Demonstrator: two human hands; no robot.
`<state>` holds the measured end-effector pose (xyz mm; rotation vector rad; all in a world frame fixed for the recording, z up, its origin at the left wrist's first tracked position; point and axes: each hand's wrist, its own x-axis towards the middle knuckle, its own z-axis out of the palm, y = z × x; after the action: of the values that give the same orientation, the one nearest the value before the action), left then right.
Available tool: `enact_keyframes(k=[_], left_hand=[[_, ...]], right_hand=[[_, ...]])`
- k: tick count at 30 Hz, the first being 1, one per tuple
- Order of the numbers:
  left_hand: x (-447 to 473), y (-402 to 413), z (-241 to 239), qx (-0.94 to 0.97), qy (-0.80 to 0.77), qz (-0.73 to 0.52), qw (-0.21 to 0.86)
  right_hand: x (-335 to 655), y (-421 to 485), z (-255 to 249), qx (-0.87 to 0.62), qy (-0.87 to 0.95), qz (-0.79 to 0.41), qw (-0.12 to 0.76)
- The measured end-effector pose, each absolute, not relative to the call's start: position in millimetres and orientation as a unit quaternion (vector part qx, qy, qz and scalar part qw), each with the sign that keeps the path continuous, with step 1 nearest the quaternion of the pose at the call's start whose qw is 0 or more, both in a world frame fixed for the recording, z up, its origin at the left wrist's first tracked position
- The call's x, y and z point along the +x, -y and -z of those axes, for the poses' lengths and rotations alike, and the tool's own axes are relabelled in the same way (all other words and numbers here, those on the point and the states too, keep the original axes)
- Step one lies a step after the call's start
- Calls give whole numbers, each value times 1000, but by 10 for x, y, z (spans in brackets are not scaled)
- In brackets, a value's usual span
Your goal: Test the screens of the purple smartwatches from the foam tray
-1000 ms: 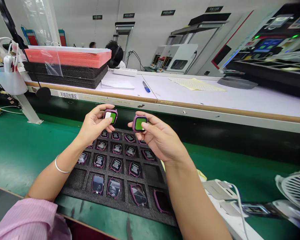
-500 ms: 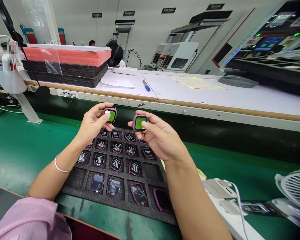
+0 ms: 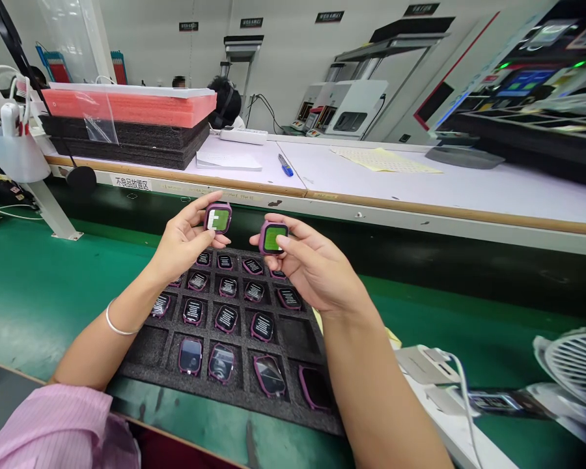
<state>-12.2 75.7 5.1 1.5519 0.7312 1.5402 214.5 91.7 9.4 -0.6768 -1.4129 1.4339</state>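
Note:
My left hand (image 3: 183, 242) is closed on a purple smartwatch body (image 3: 217, 217) whose screen glows green and white. My right hand (image 3: 310, 266) pinches a second purple smartwatch body (image 3: 273, 238) with a green screen, its thumb resting on the glass. Both are held side by side above the far edge of a black foam tray (image 3: 146, 346). The tray's pockets hold several more purple watch bodies (image 3: 226, 318), most showing white text on dark screens; the nearest row has dark screens under film.
The tray lies on a green mat (image 3: 39, 286). A raised white bench (image 3: 420, 182) behind carries stacked pink and black foam trays (image 3: 127, 124), papers, a blue pen (image 3: 286, 169) and machines. A white fan (image 3: 571, 365) and cabled white devices sit at right. People work far back.
My left hand has lifted and turned its watch slightly, so its screen now faces me more squarely. My right hand has barely moved.

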Motion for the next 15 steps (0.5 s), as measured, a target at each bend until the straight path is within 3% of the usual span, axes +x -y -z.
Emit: enact_keyframes(k=[15], left_hand=[[-87, -701, -150, 572, -327, -628, 414]], right_hand=[[2130, -912, -96, -275, 571, -600, 488]])
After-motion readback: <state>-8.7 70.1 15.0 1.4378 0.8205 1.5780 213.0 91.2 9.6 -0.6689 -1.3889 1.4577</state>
